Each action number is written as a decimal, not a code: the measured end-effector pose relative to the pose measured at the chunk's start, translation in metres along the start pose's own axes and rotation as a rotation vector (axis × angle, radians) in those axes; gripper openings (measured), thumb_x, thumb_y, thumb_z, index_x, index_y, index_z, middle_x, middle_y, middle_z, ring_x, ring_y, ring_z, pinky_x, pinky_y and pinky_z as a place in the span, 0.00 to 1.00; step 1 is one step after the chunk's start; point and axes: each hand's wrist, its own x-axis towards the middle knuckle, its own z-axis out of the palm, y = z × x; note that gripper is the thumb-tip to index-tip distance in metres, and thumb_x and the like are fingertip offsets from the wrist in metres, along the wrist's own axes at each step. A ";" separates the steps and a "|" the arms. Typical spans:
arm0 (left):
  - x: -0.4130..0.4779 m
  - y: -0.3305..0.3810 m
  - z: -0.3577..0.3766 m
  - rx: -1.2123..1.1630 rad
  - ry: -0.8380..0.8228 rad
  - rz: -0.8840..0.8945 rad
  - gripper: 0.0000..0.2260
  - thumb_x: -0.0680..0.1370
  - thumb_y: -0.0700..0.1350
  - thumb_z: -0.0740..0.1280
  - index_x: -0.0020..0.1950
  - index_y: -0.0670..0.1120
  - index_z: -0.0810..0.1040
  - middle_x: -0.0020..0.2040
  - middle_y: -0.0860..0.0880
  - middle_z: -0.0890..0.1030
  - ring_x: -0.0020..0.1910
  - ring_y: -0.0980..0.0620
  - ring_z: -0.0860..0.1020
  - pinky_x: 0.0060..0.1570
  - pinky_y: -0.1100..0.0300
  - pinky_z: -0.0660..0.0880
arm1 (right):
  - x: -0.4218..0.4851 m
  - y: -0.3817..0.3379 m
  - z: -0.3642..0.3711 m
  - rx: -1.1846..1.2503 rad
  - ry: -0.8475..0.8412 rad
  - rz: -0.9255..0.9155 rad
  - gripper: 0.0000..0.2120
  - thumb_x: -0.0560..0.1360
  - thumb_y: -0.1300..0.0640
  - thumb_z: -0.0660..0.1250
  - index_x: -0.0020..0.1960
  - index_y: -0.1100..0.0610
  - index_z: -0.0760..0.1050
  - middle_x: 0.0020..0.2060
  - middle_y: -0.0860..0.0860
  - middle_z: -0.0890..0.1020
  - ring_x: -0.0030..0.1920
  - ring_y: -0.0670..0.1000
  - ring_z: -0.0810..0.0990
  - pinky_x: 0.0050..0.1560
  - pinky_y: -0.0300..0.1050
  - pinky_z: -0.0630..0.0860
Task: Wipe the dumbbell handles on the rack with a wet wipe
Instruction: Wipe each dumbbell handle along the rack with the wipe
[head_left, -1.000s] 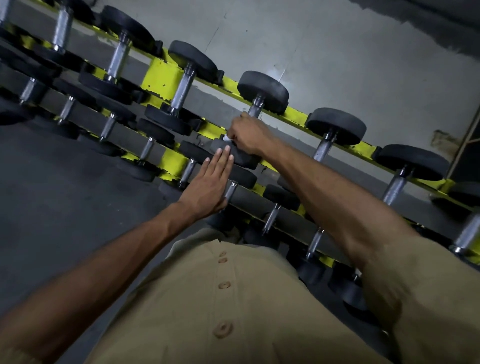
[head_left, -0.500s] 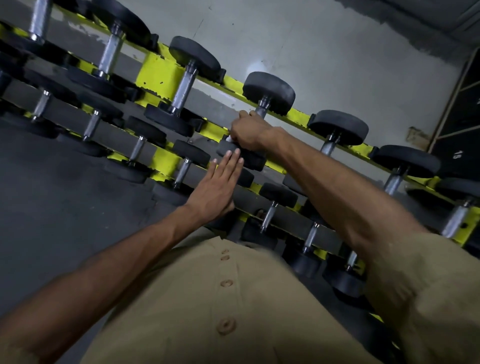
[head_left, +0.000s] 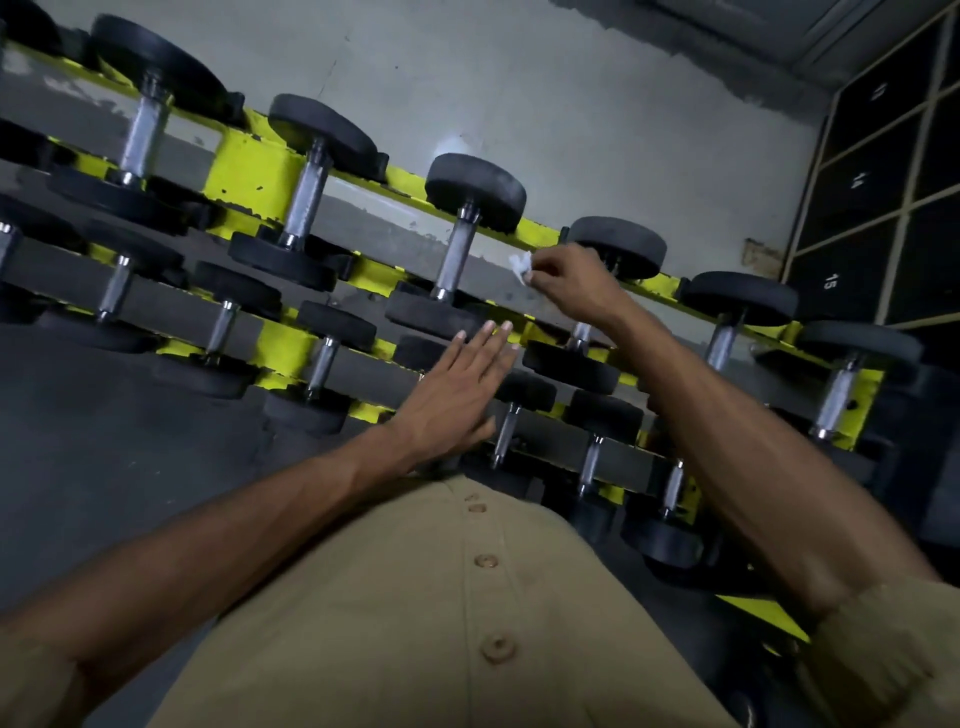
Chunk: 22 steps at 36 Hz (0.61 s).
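The right hand (head_left: 563, 280) pinched a crumpled wet wipe (head_left: 521, 266) in the air between two handles on the upper rack (head_left: 249, 166), touching neither; the left hand (head_left: 457, 384) was flat, fingers straight, over the lower row. Many handles probably remained unwiped.

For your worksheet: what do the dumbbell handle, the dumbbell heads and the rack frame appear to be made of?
Dumbbell handle: bare metal, probably steel; silvery with a dull shine.
Dumbbell heads: likely rubber or a rubber coating; matt black, no glare.
Rack frame: painted metal, seemingly; yellow paint chipped to dark spots.
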 end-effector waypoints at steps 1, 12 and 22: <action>0.006 0.006 0.001 -0.003 -0.007 0.020 0.42 0.80 0.56 0.65 0.85 0.40 0.48 0.85 0.37 0.43 0.85 0.39 0.43 0.82 0.41 0.48 | -0.004 0.006 -0.005 -0.023 0.024 0.005 0.10 0.75 0.57 0.66 0.37 0.59 0.73 0.32 0.55 0.76 0.34 0.52 0.73 0.35 0.48 0.65; 0.064 0.078 0.021 0.045 -0.141 0.081 0.45 0.81 0.58 0.65 0.85 0.41 0.41 0.85 0.39 0.39 0.84 0.41 0.38 0.82 0.41 0.45 | -0.045 0.081 0.001 -0.520 -0.097 -0.339 0.05 0.77 0.55 0.66 0.48 0.51 0.80 0.46 0.53 0.86 0.51 0.55 0.84 0.50 0.46 0.75; 0.062 0.103 0.037 0.034 -0.081 -0.084 0.46 0.79 0.56 0.66 0.85 0.41 0.41 0.85 0.41 0.36 0.84 0.43 0.38 0.82 0.45 0.46 | -0.003 0.137 -0.026 -0.881 -0.123 -0.723 0.23 0.79 0.58 0.48 0.66 0.58 0.74 0.62 0.56 0.80 0.67 0.58 0.74 0.77 0.54 0.59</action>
